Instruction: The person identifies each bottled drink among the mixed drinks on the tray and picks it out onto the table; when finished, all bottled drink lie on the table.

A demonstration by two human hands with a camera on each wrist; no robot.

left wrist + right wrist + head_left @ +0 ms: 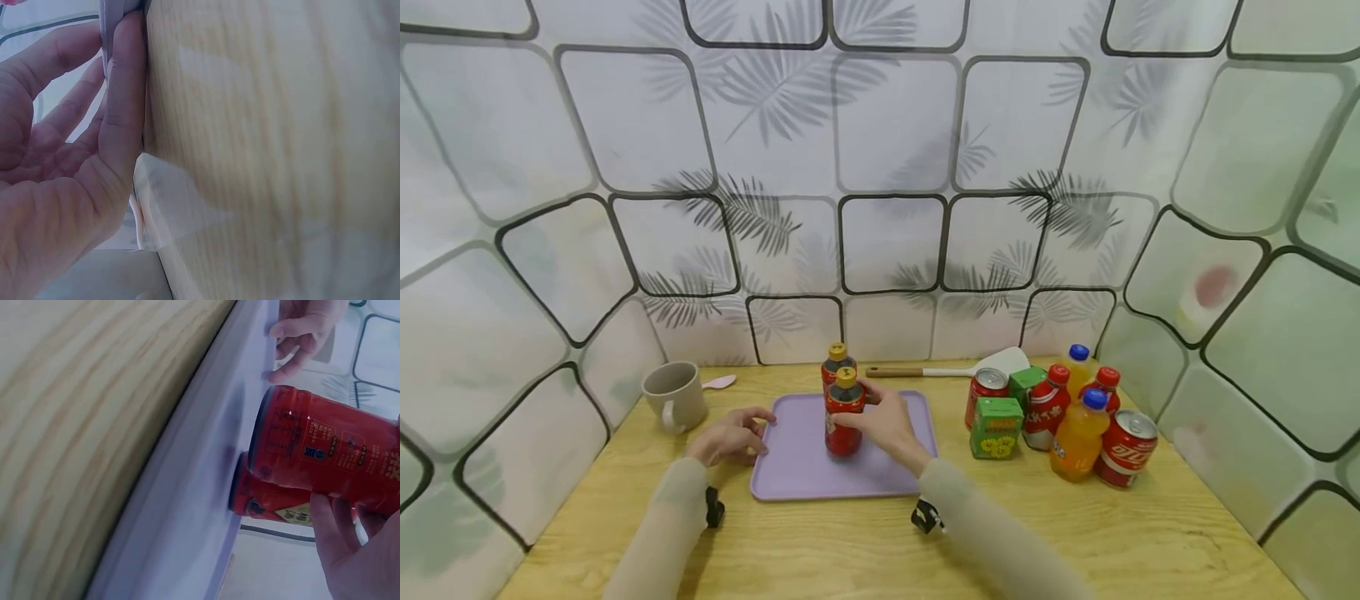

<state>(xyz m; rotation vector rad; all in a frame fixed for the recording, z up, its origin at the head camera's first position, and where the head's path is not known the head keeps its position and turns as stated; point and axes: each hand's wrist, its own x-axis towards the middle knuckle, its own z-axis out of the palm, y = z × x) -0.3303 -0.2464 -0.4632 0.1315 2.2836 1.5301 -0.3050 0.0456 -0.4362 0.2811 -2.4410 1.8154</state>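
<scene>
My right hand (891, 423) grips a dark-red drink bottle (844, 435) with a yellow cap, upright over the lilac tray (876, 483). Whether its base touches the tray I cannot tell. Just behind it, partly hidden, a matching bottle (837, 364) stands on the tray, its lower part showing in the right wrist view beside the held bottle (325, 447). At the tray's left edge, my left hand (730, 437) pinches the rim. In the left wrist view the thumb (124, 81) lies along that rim, with other fingers on its far side.
To the left stands a grey mug (675, 394) near a pink spoon (721, 382). A spatula (1000, 362) lies behind the tray. On the right cluster a green carton (996, 429), an orange drink bottle (1078, 442), a red can (1126, 450) and several other drinks.
</scene>
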